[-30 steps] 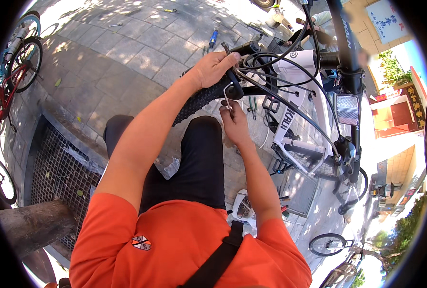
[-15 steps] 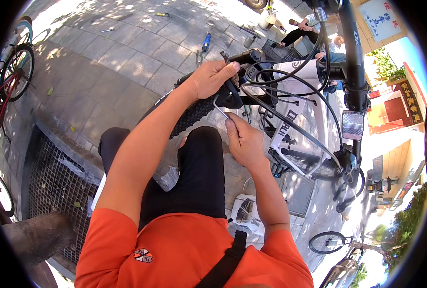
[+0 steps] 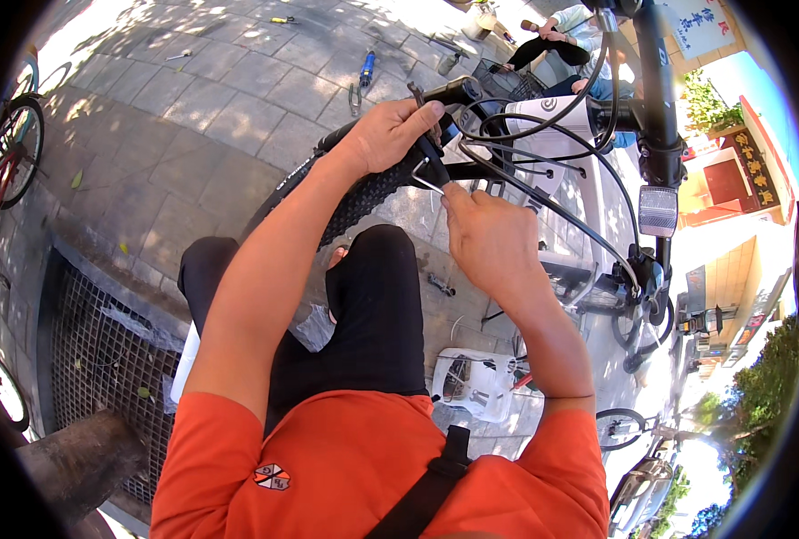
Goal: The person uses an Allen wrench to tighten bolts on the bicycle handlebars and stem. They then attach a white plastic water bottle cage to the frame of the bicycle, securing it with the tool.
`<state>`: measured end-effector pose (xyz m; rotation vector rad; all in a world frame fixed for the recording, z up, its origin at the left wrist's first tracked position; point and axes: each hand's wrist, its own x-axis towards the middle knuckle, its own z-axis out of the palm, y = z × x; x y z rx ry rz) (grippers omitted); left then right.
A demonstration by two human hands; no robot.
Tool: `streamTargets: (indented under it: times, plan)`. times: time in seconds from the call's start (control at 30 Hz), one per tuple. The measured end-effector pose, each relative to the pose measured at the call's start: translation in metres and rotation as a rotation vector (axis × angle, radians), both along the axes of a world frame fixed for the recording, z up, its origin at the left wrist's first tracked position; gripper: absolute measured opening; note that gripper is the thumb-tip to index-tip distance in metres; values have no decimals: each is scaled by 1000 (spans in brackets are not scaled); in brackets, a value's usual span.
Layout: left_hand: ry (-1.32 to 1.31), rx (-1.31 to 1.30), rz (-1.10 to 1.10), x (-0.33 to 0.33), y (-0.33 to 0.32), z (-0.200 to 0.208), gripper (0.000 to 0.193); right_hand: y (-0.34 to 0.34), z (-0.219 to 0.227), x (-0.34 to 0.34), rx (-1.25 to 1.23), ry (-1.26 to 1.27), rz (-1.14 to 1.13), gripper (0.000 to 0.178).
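Note:
A bicycle with a white frame (image 3: 561, 111) leans in front of me, its knobby black tyre (image 3: 363, 205) close to my knee. My left hand (image 3: 390, 135) is closed round a slim black part (image 3: 433, 160) beside the tyre, thumb on top. The part's exact kind is unclear. My right hand (image 3: 496, 235) grips a silver L-shaped hex key (image 3: 426, 182) just below it. The key's bent end meets the black part; its other end runs into my fingers. Black cables (image 3: 543, 193) loop to the right of both hands.
Pliers (image 3: 354, 99) and a blue-handled tool (image 3: 367, 70) lie on the paving ahead. A white plastic stool (image 3: 476, 384) stands by my right forearm. At left is a metal grate (image 3: 103, 359) with a thick post (image 3: 85, 454). Another person (image 3: 565, 40) sits beyond the bicycle.
My right hand has turned and moved up and rightward, swinging the hex key round with it. My left hand keeps its hold on the black part. The whole view has shifted slightly.

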<state>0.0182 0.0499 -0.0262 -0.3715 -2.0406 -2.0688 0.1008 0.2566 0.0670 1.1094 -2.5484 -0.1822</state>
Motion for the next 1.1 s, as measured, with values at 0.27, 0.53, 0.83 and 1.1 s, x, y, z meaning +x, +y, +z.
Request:
streamTargets:
  times: [0.27,0.53,0.83,1.1]
  plan:
    - [-29,-53,26,2,-2,0,60,-24,21,9,262,-53,-115,9]
    - [-21,-85,72,-5,-4,-5,61,-84,57,18,584,-239,-195,8]
    - [25,-62,57,-7,-2,-7,64,-32,14,19,202,-160,-316,15]
    - [55,-135,106,-3,3,2,62,8,-69,9,-387,-34,-176,16]
